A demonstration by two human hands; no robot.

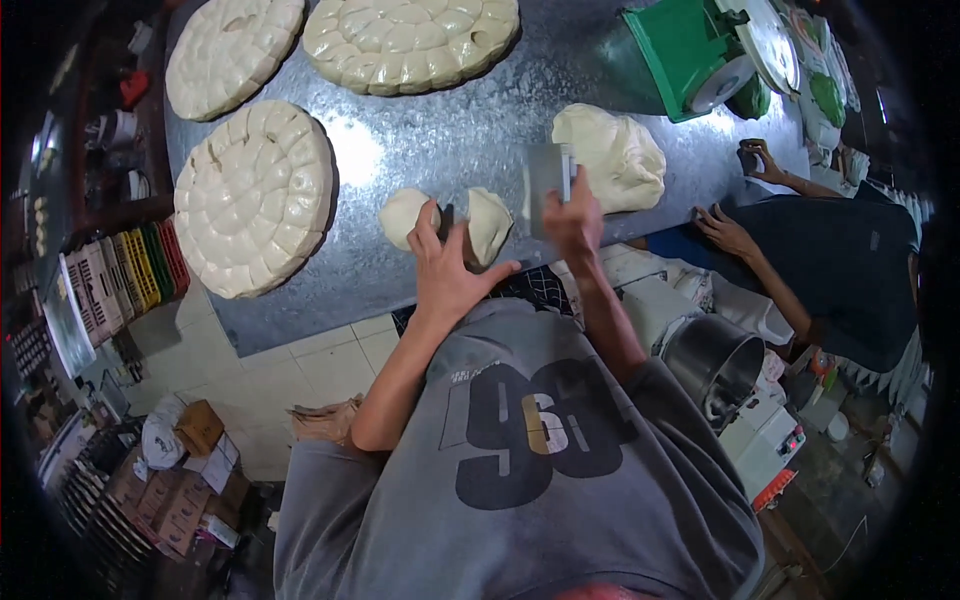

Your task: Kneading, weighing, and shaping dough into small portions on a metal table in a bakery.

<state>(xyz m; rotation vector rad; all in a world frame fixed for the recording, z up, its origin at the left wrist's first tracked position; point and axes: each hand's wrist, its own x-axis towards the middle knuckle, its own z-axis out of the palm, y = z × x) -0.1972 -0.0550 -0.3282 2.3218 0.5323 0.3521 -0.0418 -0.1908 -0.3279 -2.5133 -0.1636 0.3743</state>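
Note:
My left hand (pixel 452 275) has its fingers apart, with fingertips touching a pale round dough piece (pixel 400 215) on the metal table (pixel 370 300). A second, irregular dough piece (pixel 490 220) lies just right of it, beside my thumb and fingers. My right hand (pixel 572 220) is closed on the handle of a metal dough scraper (pixel 546 175), slightly blurred, held upright at the left edge of a large soft dough lump (pixel 625 160).
Three segmented dough discs (pixel 255 200) lie left and behind. A green weighing scale (pixel 670 60) stands back right. A co-worker (pixel 840 280) is at the table's right with hands on it. A mixer with steel bowl (pixel 715 365) stands below right. Stacked crates (pixel 125 280) are left.

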